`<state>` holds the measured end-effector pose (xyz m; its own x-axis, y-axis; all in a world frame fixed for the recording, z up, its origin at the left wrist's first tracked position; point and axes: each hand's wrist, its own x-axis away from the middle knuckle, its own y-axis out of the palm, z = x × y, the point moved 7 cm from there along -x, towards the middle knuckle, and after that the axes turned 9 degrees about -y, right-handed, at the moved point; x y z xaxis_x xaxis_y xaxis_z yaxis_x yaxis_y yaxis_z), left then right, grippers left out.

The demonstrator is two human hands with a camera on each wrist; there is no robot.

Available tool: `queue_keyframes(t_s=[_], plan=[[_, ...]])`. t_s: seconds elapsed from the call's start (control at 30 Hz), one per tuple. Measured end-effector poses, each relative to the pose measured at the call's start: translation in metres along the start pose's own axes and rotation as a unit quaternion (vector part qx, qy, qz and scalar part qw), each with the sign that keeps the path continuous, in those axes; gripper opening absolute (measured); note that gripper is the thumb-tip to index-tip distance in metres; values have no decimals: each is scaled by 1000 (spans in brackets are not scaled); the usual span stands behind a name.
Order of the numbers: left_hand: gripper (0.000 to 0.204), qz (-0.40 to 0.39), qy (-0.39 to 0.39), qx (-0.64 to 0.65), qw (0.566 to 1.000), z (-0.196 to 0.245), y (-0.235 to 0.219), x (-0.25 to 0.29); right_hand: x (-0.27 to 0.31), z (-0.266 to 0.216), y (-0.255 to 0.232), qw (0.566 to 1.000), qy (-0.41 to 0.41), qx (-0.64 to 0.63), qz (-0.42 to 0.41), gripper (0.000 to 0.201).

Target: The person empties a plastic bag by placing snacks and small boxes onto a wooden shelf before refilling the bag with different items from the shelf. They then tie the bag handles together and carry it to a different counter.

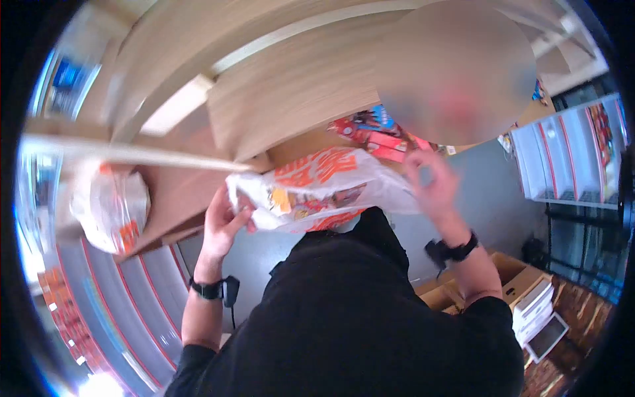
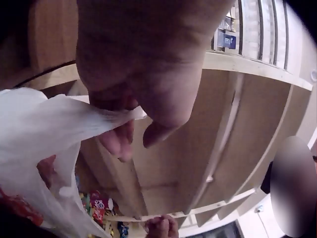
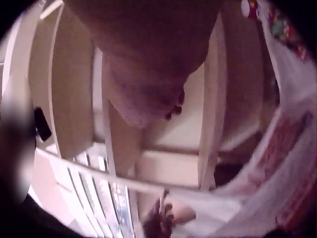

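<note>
Now we pinch one edge of the plastic bag (image 1: 317,188) between the thumb and curled fingers of our left hand (image 1: 225,221), while our right hand (image 1: 430,185) sits at the far edge, fingers loosely curled, its grip too blurred to call. We judge we're spreading its mouth. Next calls for a firm right-hand pinch, pulling apart evenly.

right hand (image 3: 148,74) fills the top, close up | pale wooden shelf unit (image 3: 171,163) behind | white plastic bag with red print (image 3: 282,163) at right edge
</note>
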<state>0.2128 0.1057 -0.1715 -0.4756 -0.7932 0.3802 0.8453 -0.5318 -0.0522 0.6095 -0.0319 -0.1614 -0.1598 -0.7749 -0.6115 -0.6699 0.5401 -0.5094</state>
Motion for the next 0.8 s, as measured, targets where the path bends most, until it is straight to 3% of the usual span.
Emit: queue_keyframes(t_s=[0.07, 0.13, 0.2, 0.27, 0.37, 0.47, 0.57, 0.67, 0.8], plan=[[66, -36, 7, 28, 999, 5, 5, 11, 10, -74, 78, 974, -108, -93, -179, 20], [75, -102, 2, 56, 993, 0, 7, 20, 42, -96, 153, 946, -101, -89, -294, 17], [77, -119, 12, 76, 990, -6, 5, 30, 84, -57, 221, 911, -45, -9, -410, 18], [79, -137, 11, 87, 987, -7, 4, 36, 110, 3, 262, 872, 70, 107, -472, 24], [82, -141, 13, 88, 986, -10, -4, 45, 148, 71, 303, 825, 128, 207, -510, 26], [82, -134, 11, 91, 987, -10, -7, 51, 142, 56, 319, 827, 167, 87, -529, 29], [78, -122, 21, 96, 988, -12, -7, 56, 113, 32, 349, 881, 182, 29, -436, 37], [80, -116, 15, 96, 989, -6, -5, 56, 121, 43, 403, 858, 264, 2, -442, 49], [85, -122, 10, 93, 988, -5, -4, 52, 124, 22, 424, 829, 402, -121, -371, 67]])
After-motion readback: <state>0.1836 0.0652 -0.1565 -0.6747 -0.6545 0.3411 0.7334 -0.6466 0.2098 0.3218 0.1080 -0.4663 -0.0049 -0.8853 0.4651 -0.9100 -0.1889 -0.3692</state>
